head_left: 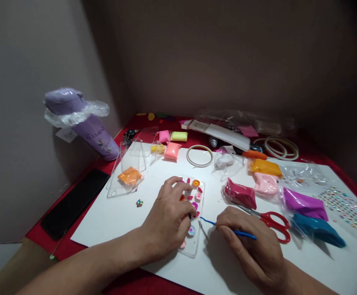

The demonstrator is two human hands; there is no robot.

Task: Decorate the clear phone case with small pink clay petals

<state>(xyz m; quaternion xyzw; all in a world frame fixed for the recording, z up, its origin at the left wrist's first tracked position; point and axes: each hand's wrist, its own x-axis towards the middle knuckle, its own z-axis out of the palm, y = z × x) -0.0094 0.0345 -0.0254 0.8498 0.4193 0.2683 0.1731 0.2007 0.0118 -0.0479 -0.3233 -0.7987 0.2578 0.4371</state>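
At the far left edge of the counter, a purple bottle (pixel 86 123) leans against the wall, and a black phone (pixel 73 203) lies flat in front of it. A spare clear case (pixel 129 174) with a lump of orange clay in it sits on the left part of the white sheet (pixel 113 217).

The left hand (pixel 169 217) comes in from the near edge, forearm angled up to the right and palm down. It lies over the left half of a clear phone case (pixel 193 246) studded with small pink and orange flowers. The fingers are curled with their tips bearing on the case. The thumb is tucked by its middle, and I cannot tell whether the grip pinches anything there.

Just right of the case, a thin blue stick (pixel 207 221) points its tip toward the case's right edge, close to it but apart. The right hand (pixel 246 241) rests on the sheet with its knuckles up and its wrist toward the near right corner. Its grip is pressed together on the stick like a pen.

Red-handled scissors (pixel 273 223) lie just beyond that hand. Behind them sit packs of clay, dark pink (pixel 241 194), purple (pixel 304 203) and blue (pixel 316 231), running toward the right edge.
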